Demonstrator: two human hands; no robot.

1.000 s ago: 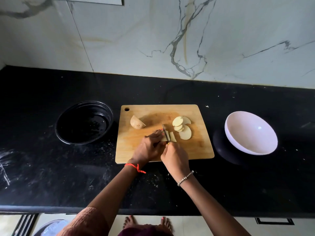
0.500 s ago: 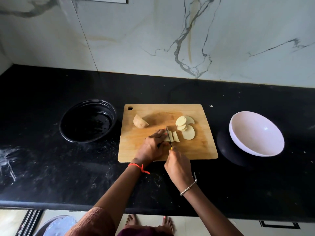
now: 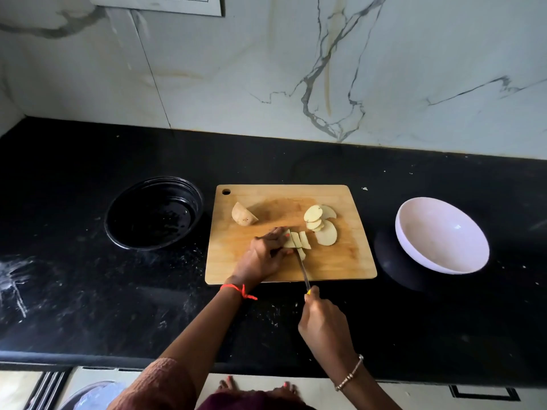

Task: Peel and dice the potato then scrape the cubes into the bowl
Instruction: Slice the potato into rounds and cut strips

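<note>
On the wooden cutting board (image 3: 349, 261) my left hand (image 3: 263, 257) presses down on a potato slice cut into strips (image 3: 297, 241). My right hand (image 3: 322, 321), in front of the board's near edge, grips a knife (image 3: 303, 270) by its yellow handle, the blade pointing away toward the strips. Round potato slices (image 3: 321, 224) lie fanned just right of the strips. An uncut potato half (image 3: 242, 218) with skin rests at the board's back left. The white bowl (image 3: 441, 235) stands tilted to the right of the board.
A round black bowl (image 3: 154, 213) sits left of the board on the black counter (image 3: 88, 291). A marble wall rises behind. White specks and smears mark the counter's left and front. The counter's front edge runs just below my forearms.
My right hand has drawn the knife back toward me, off the strips and past the board's near edge. The left hand stays on the potato strips.
</note>
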